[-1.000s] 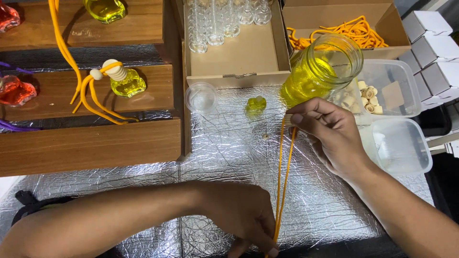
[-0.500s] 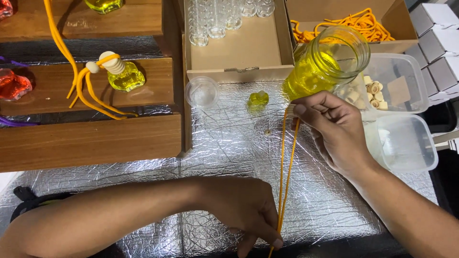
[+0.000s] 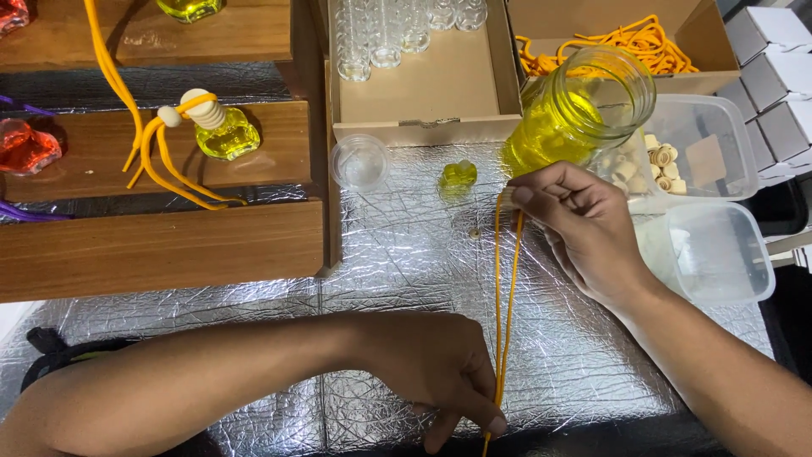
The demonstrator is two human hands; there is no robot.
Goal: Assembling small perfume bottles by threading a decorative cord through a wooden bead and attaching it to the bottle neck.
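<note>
A doubled orange cord [image 3: 506, 313] runs taut between my two hands over the silver foil mat [image 3: 406, 254]. My right hand [image 3: 584, 228] pinches its upper end just in front of a glass jar of yellow liquid [image 3: 575, 114]. My left hand [image 3: 440, 364] pinches the lower end near the mat's front edge. A small bottle of yellow liquid [image 3: 459, 175] stands on the mat beside a clear round lid [image 3: 359, 161].
Wooden shelves [image 3: 161, 245] at left hold a filled yellow bottle with a corded cap [image 3: 222, 131] and a red bottle [image 3: 24, 145]. A cardboard box [image 3: 423, 85] holds empty glass bottles, another holds orange cords [image 3: 617, 42]. Clear tubs [image 3: 706, 152] with wooden caps sit right.
Both hands keep their hold on the cord. The view has shifted slightly; the hands have barely moved.
</note>
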